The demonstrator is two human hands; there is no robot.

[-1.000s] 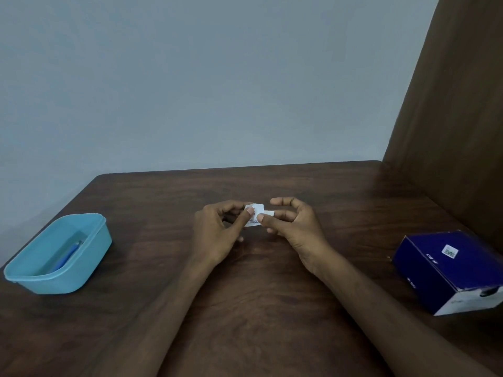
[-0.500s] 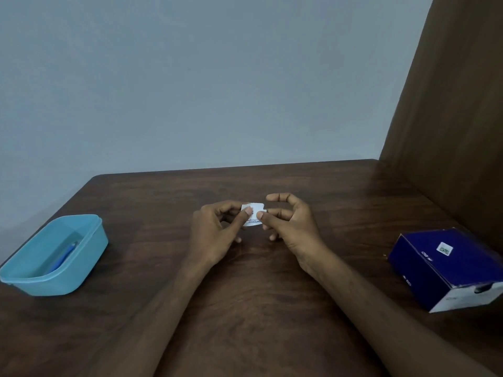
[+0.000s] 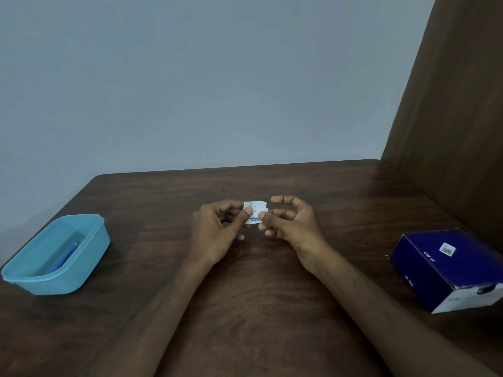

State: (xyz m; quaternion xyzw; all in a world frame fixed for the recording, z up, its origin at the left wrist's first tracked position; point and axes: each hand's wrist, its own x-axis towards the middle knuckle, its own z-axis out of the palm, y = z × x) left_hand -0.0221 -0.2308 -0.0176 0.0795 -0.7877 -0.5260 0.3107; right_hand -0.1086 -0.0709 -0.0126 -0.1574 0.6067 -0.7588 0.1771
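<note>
A small white packet point(image 3: 255, 210) with fine print is held just above the middle of the dark wooden table point(image 3: 253, 308). My left hand point(image 3: 215, 231) pinches its left edge between thumb and forefinger. My right hand point(image 3: 292, 223) pinches its right edge with the thumb and a finger, while its forefinger stands raised and apart. The packet's lower part is hidden behind my thumbs.
A light blue plastic tub point(image 3: 58, 255) with a blue pen-like object point(image 3: 66, 254) inside stands at the table's left edge. A dark blue cardboard box point(image 3: 449, 268) with a white end lies at the right. A brown wooden panel point(image 3: 449, 118) rises at the right.
Both hands stay on the packet in the same place. My right forefinger has lifted a little away from it. The view has shifted slightly.
</note>
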